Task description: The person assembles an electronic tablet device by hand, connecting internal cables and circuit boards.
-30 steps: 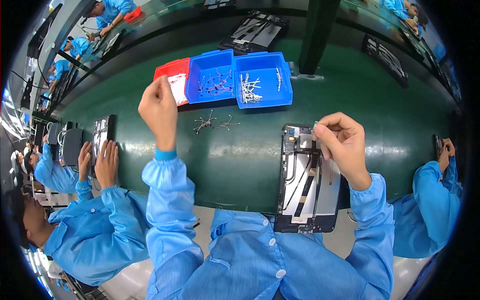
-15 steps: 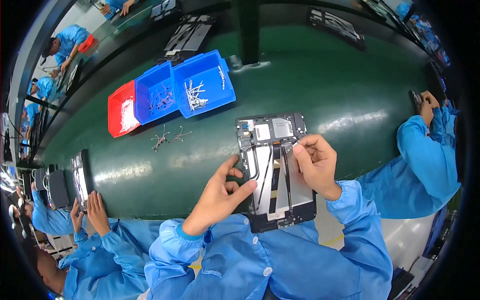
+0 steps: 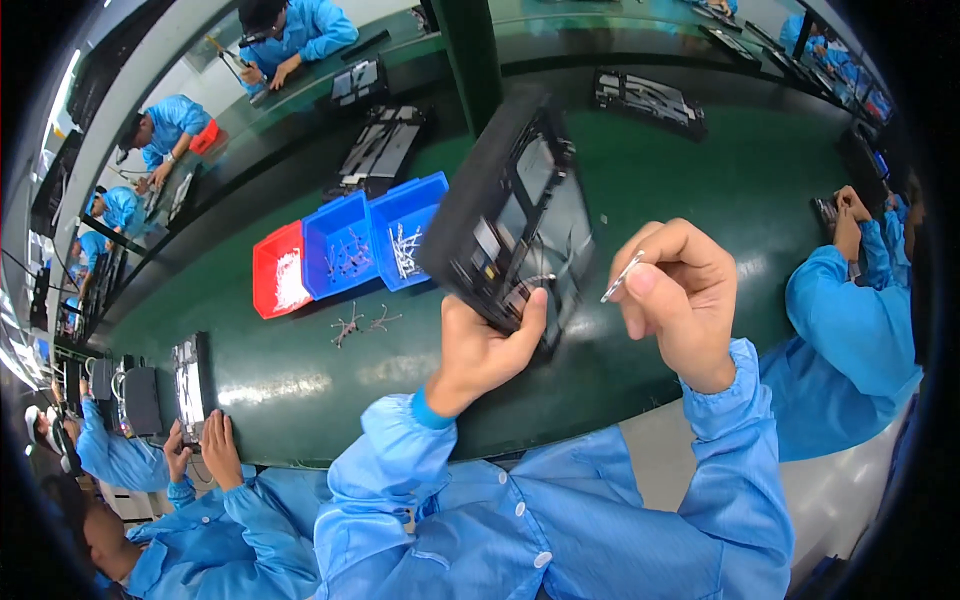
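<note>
My left hand is closed round the lower end of an opened tablet, its thumb on the inner side. The tablet is tipped up off the green table, its black back to the left. Inside it, plates and dark cables show, blurred by motion. To its right, my right hand pinches a short, thin, whitish strip between thumb and forefinger, apart from the tablet. What the strip is, I cannot tell. A few thin cables lie loose on the table to the left.
A red bin of white pieces and two blue bins of small cables stand left of the tablet. A dark green post rises behind. More opened tablets lie farther back. Co-workers in blue sit at both sides, one hand at left.
My left hand has lifted the tablet and tipped it up on its side, over toward the bins. My right hand has drawn away from it to the right, with the strip still pinched.
</note>
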Tool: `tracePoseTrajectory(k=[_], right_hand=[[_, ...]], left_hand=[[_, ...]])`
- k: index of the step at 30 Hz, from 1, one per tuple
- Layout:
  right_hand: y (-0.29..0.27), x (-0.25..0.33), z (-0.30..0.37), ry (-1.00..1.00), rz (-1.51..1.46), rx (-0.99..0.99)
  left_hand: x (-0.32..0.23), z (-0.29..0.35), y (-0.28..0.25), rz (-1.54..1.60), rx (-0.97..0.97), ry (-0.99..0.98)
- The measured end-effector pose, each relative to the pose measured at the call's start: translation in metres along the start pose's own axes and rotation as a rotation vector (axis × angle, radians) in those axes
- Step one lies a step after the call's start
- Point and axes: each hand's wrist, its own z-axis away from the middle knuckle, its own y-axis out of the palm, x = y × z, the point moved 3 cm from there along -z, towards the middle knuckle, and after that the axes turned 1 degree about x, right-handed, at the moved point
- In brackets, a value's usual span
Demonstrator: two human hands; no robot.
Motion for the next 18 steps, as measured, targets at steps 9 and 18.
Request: tracePoseTrajectory(k=[9, 18], right_hand=[[0.045, -0.006, -0.033, 0.072, -0.186, 0.267], [0.047, -0.012, -0.035, 0.115, -0.149, 0.273]], left_hand=[[0.039, 0.011, 0.001, -0.442, -0.066, 0.371], [0.036, 0.014, -0.002, -0.503, -0.074, 0.403]])
